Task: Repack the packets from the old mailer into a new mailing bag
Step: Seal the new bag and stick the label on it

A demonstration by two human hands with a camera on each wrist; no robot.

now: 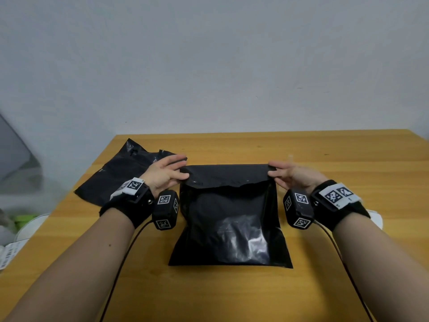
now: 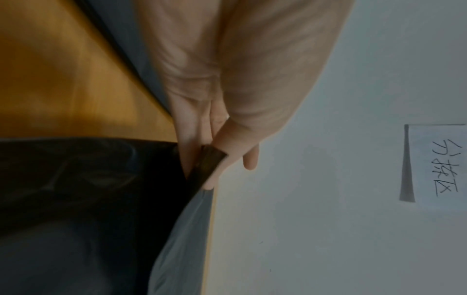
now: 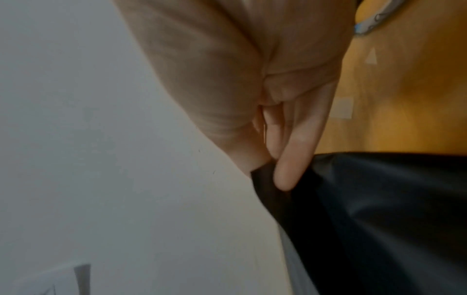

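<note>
Pinching the flap's two corners, the left hand (image 1: 166, 173) and right hand (image 1: 290, 174) fold it over the bulging new mailing bag (image 1: 229, 219) mid-surface (image 1: 348, 159), the old mailer (image 1: 120, 170) flat behind-left; uneven pulling could likely seal it crooked.

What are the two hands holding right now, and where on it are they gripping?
Both hold the black mailing bag by its folded top flap: the left hand pinches the flap's left corner, the right hand its right corner.
</note>
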